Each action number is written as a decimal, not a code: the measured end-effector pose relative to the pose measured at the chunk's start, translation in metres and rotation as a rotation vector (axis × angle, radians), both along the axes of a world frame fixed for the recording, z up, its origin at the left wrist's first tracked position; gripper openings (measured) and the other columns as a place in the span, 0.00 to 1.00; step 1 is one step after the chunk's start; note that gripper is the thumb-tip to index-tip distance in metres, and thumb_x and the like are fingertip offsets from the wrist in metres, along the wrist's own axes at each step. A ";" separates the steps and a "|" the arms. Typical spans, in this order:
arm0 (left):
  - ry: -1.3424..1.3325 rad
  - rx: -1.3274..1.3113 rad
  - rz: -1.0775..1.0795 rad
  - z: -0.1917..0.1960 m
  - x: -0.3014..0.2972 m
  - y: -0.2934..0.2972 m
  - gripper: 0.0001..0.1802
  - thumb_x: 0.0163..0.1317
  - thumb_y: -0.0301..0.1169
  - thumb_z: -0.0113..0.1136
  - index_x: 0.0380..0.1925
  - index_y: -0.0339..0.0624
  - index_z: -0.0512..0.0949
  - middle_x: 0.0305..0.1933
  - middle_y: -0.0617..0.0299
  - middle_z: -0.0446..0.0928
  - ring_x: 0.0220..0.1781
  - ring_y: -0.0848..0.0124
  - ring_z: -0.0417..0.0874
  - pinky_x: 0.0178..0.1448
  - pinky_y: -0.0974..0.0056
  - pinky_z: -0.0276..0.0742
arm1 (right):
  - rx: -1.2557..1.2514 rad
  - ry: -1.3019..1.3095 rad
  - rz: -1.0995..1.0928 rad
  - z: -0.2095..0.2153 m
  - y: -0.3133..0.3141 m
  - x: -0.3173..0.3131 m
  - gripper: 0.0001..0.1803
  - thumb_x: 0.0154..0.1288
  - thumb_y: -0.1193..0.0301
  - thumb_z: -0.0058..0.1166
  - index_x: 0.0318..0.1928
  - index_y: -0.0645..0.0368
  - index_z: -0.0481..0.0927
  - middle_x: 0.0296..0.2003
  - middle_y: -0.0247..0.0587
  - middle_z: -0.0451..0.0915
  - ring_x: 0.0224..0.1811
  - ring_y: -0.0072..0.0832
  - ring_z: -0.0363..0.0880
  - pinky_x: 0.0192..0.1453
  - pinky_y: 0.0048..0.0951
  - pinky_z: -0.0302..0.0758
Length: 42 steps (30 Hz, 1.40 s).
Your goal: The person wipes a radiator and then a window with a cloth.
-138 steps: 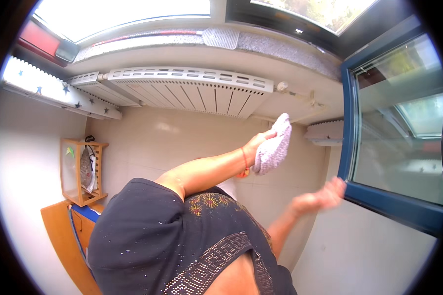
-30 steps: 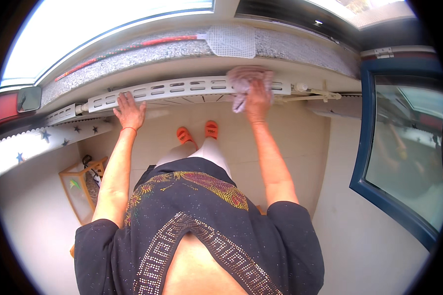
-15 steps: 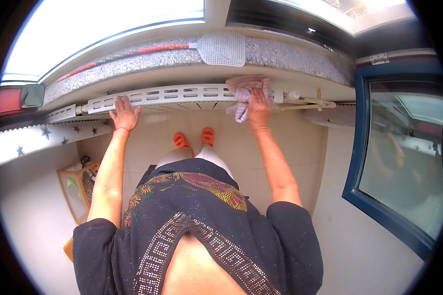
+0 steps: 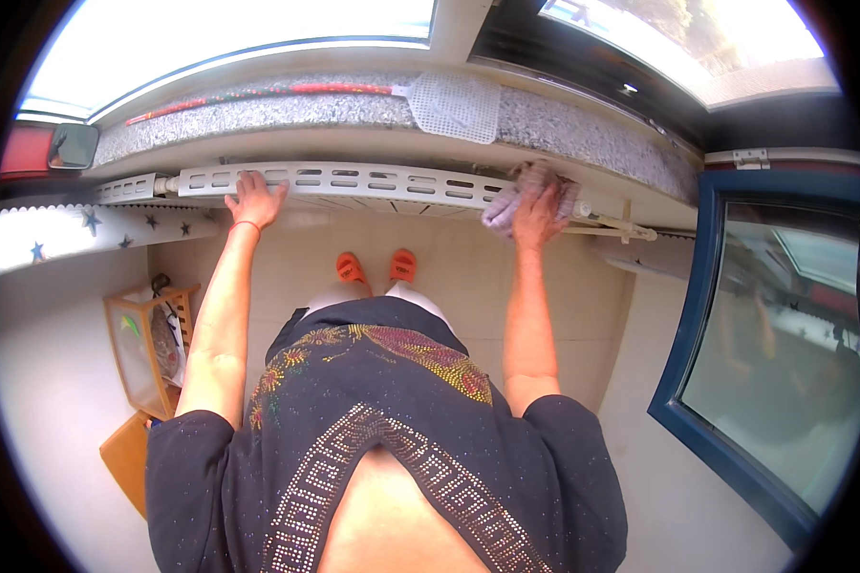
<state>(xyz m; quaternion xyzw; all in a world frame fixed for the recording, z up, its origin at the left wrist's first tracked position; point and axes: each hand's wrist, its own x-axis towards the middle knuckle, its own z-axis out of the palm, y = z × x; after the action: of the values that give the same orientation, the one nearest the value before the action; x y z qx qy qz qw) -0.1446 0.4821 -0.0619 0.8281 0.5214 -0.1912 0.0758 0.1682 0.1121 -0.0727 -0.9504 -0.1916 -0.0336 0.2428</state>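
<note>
Head view. Radiator (image 4: 373,181): white, slotted top, long axis running left to right on the far side of the person. Left hand (image 4: 255,202): spread, fingertips resting on the radiator towards its left end, grasping nothing. Cloth (image 4: 503,214): pale purple, bunched, at the radiator's right end. Right hand (image 4: 537,220): curled over the cloth, gripping it; the nearer hand to that end. Fly swatter (image 4: 457,105): lying beyond, on the stone sill (image 4: 564,129).

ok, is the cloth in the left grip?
No, the cloth is in the right grip, at the right end of the radiator, while the left grip holds nothing.
</note>
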 end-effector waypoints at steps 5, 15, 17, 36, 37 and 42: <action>0.005 0.050 -0.060 0.002 -0.004 -0.006 0.45 0.60 0.62 0.42 0.68 0.41 0.51 0.74 0.49 0.45 0.76 0.56 0.46 0.71 0.35 0.41 | -0.280 0.046 0.247 -0.018 -0.027 0.003 0.48 0.56 0.44 0.52 0.70 0.56 0.53 0.70 0.49 0.52 0.74 0.45 0.44 0.68 0.66 0.39; 0.036 0.041 -0.043 0.010 0.003 -0.010 0.48 0.58 0.63 0.46 0.69 0.41 0.51 0.75 0.47 0.44 0.76 0.55 0.46 0.72 0.37 0.40 | -0.588 -0.150 0.342 0.007 -0.014 0.000 0.54 0.37 0.49 0.68 0.66 0.54 0.60 0.67 0.45 0.57 0.71 0.46 0.50 0.71 0.58 0.43; 0.026 0.010 -0.048 0.015 0.002 -0.007 0.48 0.58 0.63 0.46 0.69 0.41 0.51 0.75 0.47 0.43 0.76 0.55 0.46 0.72 0.37 0.40 | -0.566 -0.114 0.393 0.010 -0.017 0.005 0.53 0.39 0.50 0.67 0.66 0.54 0.59 0.67 0.45 0.56 0.71 0.46 0.50 0.72 0.56 0.43; -0.703 -1.123 -0.526 0.080 0.104 -0.175 0.44 0.56 0.58 0.58 0.64 0.37 0.62 0.65 0.49 0.65 0.64 0.58 0.68 0.67 0.57 0.63 | 0.885 0.808 0.200 0.056 -0.007 -0.090 0.24 0.74 0.63 0.38 0.66 0.59 0.60 0.64 0.37 0.62 0.65 0.27 0.60 0.69 0.30 0.57; -0.761 -1.275 -0.442 0.083 0.116 -0.188 0.44 0.56 0.55 0.59 0.65 0.39 0.61 0.63 0.52 0.67 0.62 0.62 0.69 0.65 0.59 0.64 | 0.856 0.802 0.219 0.056 -0.003 -0.103 0.25 0.74 0.62 0.39 0.66 0.59 0.59 0.64 0.37 0.62 0.65 0.28 0.60 0.69 0.31 0.57; -1.038 -1.230 -0.364 0.053 0.119 -0.217 0.31 0.58 0.41 0.60 0.61 0.44 0.66 0.54 0.52 0.75 0.57 0.57 0.74 0.60 0.59 0.70 | 1.531 1.168 0.144 0.069 0.005 -0.144 0.45 0.60 0.39 0.49 0.67 0.58 0.57 0.65 0.41 0.61 0.67 0.35 0.61 0.70 0.42 0.57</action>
<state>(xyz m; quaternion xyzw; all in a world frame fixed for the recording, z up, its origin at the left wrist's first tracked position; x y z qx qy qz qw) -0.0251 0.2649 -0.0085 0.6932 0.0800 -0.0450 0.7149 0.0245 0.1166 -0.0040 -0.3873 -0.0247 0.3436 0.8552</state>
